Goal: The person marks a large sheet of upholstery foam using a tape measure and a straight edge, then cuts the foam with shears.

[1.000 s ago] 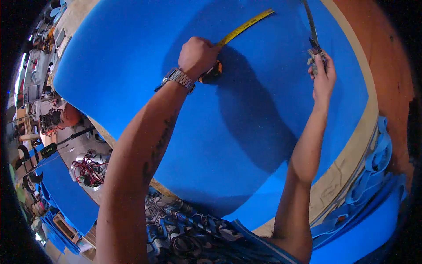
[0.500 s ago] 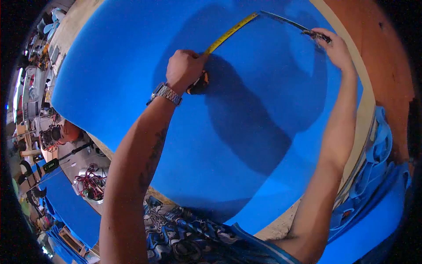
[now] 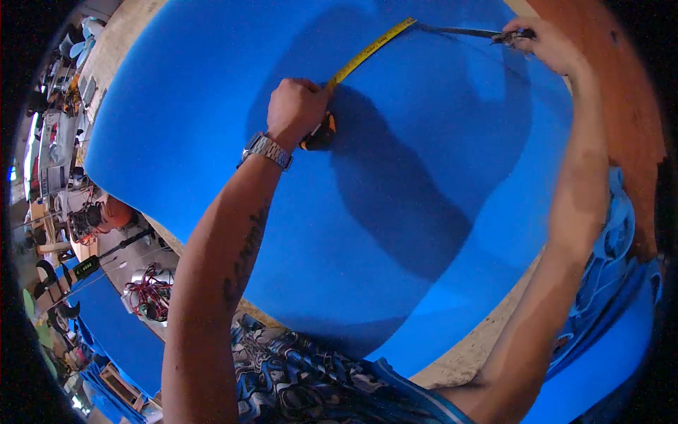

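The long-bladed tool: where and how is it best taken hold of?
Probably by its thicker handle, from the right, as the right hand grips it: the slender blade points left, toward the tip of the yellow tape.

We see uneven light on the blue sheet (image 3: 183,141): a broad dark shadow (image 3: 402,205) over its middle, a brighter band (image 3: 459,304) at lower right. A strip at far left glares white; wide-angle distortion curves our view, and its corners fall black.
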`<state>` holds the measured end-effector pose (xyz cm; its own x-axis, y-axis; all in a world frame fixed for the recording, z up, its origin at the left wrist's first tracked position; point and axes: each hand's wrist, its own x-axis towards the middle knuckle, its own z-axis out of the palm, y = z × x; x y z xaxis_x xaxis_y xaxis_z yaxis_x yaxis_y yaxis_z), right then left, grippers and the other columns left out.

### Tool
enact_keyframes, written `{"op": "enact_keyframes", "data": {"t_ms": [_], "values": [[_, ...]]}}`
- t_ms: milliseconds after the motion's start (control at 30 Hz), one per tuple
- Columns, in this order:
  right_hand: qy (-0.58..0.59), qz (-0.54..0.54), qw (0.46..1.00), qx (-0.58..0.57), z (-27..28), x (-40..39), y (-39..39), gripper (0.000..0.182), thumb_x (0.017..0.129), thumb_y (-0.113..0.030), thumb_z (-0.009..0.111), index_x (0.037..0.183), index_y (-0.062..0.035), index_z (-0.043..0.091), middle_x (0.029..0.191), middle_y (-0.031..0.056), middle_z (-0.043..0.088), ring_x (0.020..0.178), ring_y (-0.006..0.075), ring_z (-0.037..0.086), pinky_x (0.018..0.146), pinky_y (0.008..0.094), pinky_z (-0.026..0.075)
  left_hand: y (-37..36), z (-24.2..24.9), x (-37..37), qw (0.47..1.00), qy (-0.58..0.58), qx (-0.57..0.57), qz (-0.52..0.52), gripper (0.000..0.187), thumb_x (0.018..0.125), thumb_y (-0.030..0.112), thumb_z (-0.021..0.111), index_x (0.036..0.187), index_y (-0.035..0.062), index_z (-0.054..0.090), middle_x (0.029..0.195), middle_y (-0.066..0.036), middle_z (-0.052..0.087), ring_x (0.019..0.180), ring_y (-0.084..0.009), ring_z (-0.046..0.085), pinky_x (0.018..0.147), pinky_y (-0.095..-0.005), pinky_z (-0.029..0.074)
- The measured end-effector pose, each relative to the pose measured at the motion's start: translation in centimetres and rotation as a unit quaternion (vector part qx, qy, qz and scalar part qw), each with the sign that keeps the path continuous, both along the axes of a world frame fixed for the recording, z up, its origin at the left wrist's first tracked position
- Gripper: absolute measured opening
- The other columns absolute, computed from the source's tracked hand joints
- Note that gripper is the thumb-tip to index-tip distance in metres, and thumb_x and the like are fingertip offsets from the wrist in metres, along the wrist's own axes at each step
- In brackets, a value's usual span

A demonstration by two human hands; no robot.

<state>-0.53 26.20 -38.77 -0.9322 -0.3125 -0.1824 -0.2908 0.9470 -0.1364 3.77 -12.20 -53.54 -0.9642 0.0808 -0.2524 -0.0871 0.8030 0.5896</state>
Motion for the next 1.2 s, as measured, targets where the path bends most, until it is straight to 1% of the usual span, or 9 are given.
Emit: {"op": "enact_keyframes", "data": {"t_ms": [100, 167, 233, 367, 467, 733, 833, 933, 1200], "values": [[0.021, -0.004, 0.999, -0.029, 1.6, -0.5, 1.4, 0.026, 0.083, -0.012, 0.058, 0.109, -0.0076, 0.058, 0.090, 0.0023, 0.062, 0.074, 0.0096, 0.053, 0.064, 0.0234, 0.042, 0.0, 0.6, -0.2, 1.000, -0.022, 0.008, 0.007, 0.033, 0.076, 0.036, 0.064, 0.083, 0.0048, 0.069, 0.076, -0.014, 0.065, 0.070, -0.0295, 0.063, 0.063, -0.0380, 0.049], [0.101, -0.100, 0.976, -0.166, 0.1, 0.5, 2.1, 0.026, 0.085, -0.014, 0.058, 0.110, -0.0073, 0.058, 0.091, 0.0015, 0.062, 0.073, 0.0085, 0.053, 0.062, 0.0222, 0.042, -0.2, 1.0, -0.3, 0.997, -0.049, 0.059, 0.016, 0.032, 0.076, 0.035, 0.065, 0.083, 0.0039, 0.069, 0.072, -0.012, 0.065, 0.065, -0.0236, 0.062, 0.060, -0.0356, 0.048], [0.201, -0.200, 0.899, -0.332, -3.4, 2.3, 1.5, 0.027, 0.087, -0.017, 0.057, 0.112, -0.0066, 0.057, 0.093, 0.0003, 0.062, 0.073, 0.0076, 0.052, 0.062, 0.0207, 0.042, -1.1, 1.3, -0.2, 0.984, -0.076, 0.157, 0.027, 0.032, 0.075, 0.034, 0.067, 0.083, 0.0031, 0.069, 0.068, -0.009, 0.064, 0.062, -0.0164, 0.060, 0.058, -0.0328, 0.047], [0.228, -0.376, 0.769, -0.464, -16.6, 4.9, 0.8, 0.029, 0.088, -0.019, 0.056, 0.114, -0.0061, 0.057, 0.091, 0.0035, 0.065, 0.071, 0.0081, 0.055, 0.060, 0.0227, 0.045, 1.3, 4.9, -2.8, 0.976, -0.045, 0.213, -0.013, 0.033, 0.080, 0.033, 0.065, 0.086, 0.0004, 0.066, 0.069, -0.002, 0.060, 0.062, -0.0088, 0.054, 0.054, -0.0287, 0.044], [0.333, -0.359, 0.702, -0.517, -16.9, 5.6, -1.1, 0.030, 0.088, -0.018, 0.056, 0.115, -0.0044, 0.056, 0.091, 0.0041, 0.065, 0.067, 0.0073, 0.054, 0.059, 0.0223, 0.045, 6.3, 4.8, -7.1, 0.971, -0.026, 0.237, -0.036, 0.033, 0.078, 0.032, 0.066, 0.086, 0.0004, 0.066, 0.069, -0.004, 0.060, 0.062, -0.0100, 0.055, 0.055, -0.0291, 0.045], [0.296, -0.364, 0.663, -0.583, -16.0, 6.7, -0.4, 0.029, 0.088, -0.017, 0.057, 0.114, -0.0029, 0.056, 0.087, 0.0036, 0.064, 0.065, 0.0065, 0.053, 0.057, 0.0199, 0.043, 13.3, -0.8, -12.4, 0.982, 0.054, 0.027, -0.181, 0.036, 0.074, 0.038, 0.065, 0.087, 0.0051, 0.068, 0.082, -0.013, 0.066, 0.078, -0.0265, 0.064, 0.069, -0.0352, 0.050], [0.302, -0.364, 0.671, -0.571, -15.8, 6.6, -0.5, 0.029, 0.087, -0.018, 0.058, 0.112, -0.0039, 0.058, 0.086, 0.0027, 0.064, 0.063, 0.0062, 0.052, 0.056, 0.0200, 0.042, 13.4, -1.7, -13.6, 0.978, 0.051, 0.033, -0.200, 0.036, 0.076, 0.040, 0.061, 0.087, 0.0067, 0.068, 0.088, -0.014, 0.066, 0.087, -0.0311, 0.062, 0.073, -0.0364, 0.050], [0.310, -0.366, 0.685, -0.549, -16.0, 6.4, 0.0, 0.028, 0.086, -0.018, 0.059, 0.111, -0.0050, 0.059, 0.084, 0.0020, 0.063, 0.062, 0.0060, 0.051, 0.054, 0.0201, 0.042, 14.5, 0.0, -13.4, 0.945, 0.140, -0.129, -0.267, 0.034, 0.076, 0.038, 0.060, 0.085, 0.0062, 0.068, 0.090, -0.015, 0.065, 0.087, -0.0318, 0.062, 0.075, -0.0370, 0.050], [0.311, -0.352, 0.683, -0.559, -16.3, 6.5, 0.2, 0.027, 0.086, -0.018, 0.060, 0.109, -0.0046, 0.059, 0.081, 0.0016, 0.063, 0.062, 0.0060, 0.051, 0.053, 0.0203, 0.041, 15.5, -0.1, -12.8, 0.994, 0.032, -0.023, -0.102, 0.037, 0.071, 0.032, 0.062, 0.087, -0.0013, 0.066, 0.092, -0.020, 0.064, 0.090, -0.0343, 0.061, 0.078, -0.0377, 0.049]]}}
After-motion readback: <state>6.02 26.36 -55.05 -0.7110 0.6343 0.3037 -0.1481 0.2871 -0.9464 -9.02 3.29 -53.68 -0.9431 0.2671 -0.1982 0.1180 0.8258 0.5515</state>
